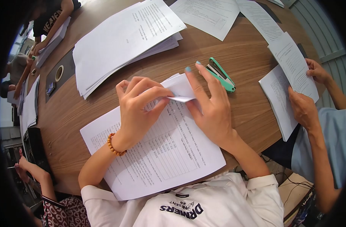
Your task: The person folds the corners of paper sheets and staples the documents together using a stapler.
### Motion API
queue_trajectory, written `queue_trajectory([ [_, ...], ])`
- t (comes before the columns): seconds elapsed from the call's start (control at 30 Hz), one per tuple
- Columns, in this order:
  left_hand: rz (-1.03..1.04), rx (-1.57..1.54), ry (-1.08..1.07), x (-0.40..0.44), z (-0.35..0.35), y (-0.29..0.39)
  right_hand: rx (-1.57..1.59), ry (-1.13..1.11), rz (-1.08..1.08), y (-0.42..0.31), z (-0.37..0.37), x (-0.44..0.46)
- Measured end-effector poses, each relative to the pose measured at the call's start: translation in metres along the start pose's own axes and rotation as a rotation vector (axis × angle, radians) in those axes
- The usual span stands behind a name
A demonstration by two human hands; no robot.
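A stack of printed sheets (161, 151) lies on the table in front of me, with a table grid on its top page. My left hand (139, 104), wearing a beaded bracelet (114, 145), pinches a folded-up paper corner (182, 89) at the far edge of this stack. My right hand (212, 104) is beside the same corner, its index and middle fingers stretched out and its thumb close to the fold. Just beyond the right hand, a green stapler (222, 75) rests on the wood with its arm raised.
A thick paper pile (124, 41) stands beyond my left hand. More printed sheets (209, 15) lie at the far side. At right, another person's hands (305, 108) handle papers (294, 72). A tape roll (59, 73) is at left, and other people sit along that side.
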State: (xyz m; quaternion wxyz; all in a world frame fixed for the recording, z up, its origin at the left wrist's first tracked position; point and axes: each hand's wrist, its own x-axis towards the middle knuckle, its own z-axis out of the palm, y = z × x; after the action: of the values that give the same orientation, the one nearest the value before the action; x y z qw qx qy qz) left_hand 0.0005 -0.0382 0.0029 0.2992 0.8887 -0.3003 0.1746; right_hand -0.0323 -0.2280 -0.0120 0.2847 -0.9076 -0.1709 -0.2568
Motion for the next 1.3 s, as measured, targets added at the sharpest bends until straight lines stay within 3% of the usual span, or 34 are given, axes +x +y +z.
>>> queue_trajectory([
  [0.1, -0.131, -0.09, 0.025, 0.004, -0.001, 0.008, 0.177, 0.019, 0.052, 0.005, -0.001, -0.001],
  [0.27, -0.072, -0.066, -0.025, 0.006, -0.002, 0.005, 0.302, 0.043, 0.013, 0.007, -0.001, -0.001],
  [0.43, -0.048, -0.039, -0.044, 0.007, -0.002, 0.006, 0.408, 0.008, 0.11, 0.002, -0.003, -0.001],
  [0.57, -0.159, -0.17, -0.053, 0.011, 0.002, -0.003, 0.445, 0.027, 0.135, 0.001, -0.003, 0.002],
  [0.7, -0.289, -0.428, -0.086, 0.019, 0.003, -0.001, 0.61, 0.037, 0.304, 0.003, -0.003, 0.009],
  [0.93, -0.272, -0.463, -0.141, 0.02, 0.001, 0.001, 0.764, 0.016, 0.471, 0.009, 0.001, 0.012],
  [1.3, -0.308, -0.518, -0.106, 0.018, 0.006, 0.007, 0.624, 0.045, 0.391, 0.006, 0.004, 0.008],
])
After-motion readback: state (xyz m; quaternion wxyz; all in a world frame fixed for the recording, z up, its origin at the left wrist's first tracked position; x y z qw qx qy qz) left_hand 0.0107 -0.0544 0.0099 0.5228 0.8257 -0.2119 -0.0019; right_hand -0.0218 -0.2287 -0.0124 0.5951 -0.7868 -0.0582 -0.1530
